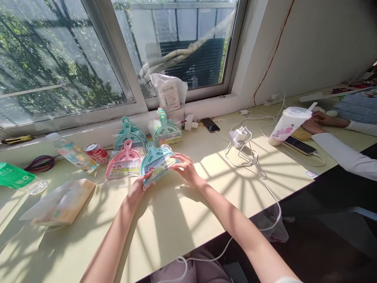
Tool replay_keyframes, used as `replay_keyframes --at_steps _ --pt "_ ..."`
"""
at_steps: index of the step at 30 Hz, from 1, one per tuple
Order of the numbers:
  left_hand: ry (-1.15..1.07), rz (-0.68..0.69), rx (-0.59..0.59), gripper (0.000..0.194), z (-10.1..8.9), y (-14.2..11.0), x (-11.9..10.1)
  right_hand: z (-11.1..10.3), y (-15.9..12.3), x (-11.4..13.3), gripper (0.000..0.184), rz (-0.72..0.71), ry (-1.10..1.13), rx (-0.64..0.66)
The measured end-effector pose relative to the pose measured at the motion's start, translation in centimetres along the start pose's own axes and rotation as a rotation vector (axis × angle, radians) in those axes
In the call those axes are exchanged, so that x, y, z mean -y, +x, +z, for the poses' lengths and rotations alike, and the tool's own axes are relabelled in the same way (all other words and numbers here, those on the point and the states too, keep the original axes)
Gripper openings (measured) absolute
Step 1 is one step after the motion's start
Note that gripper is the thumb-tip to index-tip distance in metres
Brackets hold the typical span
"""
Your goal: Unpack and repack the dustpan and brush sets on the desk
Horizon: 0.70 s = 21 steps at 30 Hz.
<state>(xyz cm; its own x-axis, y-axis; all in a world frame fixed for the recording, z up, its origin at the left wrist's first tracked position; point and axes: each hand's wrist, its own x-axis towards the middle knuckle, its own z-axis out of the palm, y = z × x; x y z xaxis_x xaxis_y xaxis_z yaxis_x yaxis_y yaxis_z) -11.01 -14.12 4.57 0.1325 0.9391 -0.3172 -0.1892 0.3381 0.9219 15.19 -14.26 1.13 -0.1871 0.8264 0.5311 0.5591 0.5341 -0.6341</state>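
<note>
Between my two hands is a teal mini dustpan and brush set (156, 163) in clear plastic wrap, tilted above the table. My left hand (141, 184) grips its lower left corner. At its right edge, the fingers of my right hand (186, 168) close on the wrap. Just left of it, a pink dustpan and brush set (125, 165) leans in its own packaging. Behind that stand teal dustpan sets (129, 133), and a stack of green dustpan sets (167, 129) leans near the window sill.
A red can (97, 153), a clear bottle (75, 151), a green-labelled bottle (20, 179) and a tissue pack (64, 202) lie at left. Right are a phone (210, 124), a charger with cables (240, 135), a tall cup (287, 127), another phone (300, 145) and a person's hands (313, 125).
</note>
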Motion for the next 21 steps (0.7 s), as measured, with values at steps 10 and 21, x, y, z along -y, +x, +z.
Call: replay_keyframes --at_steps 10,21 --pt "0.071 -0.013 0.056 0.041 1.0 -0.3 1.0 1.7 0.0 -2.3 0.010 0.273 0.239 -0.199" --pt "0.128 -0.022 0.094 0.031 0.7 -1.3 0.6 0.8 -0.8 -1.6 0.017 0.101 0.062 -0.020"
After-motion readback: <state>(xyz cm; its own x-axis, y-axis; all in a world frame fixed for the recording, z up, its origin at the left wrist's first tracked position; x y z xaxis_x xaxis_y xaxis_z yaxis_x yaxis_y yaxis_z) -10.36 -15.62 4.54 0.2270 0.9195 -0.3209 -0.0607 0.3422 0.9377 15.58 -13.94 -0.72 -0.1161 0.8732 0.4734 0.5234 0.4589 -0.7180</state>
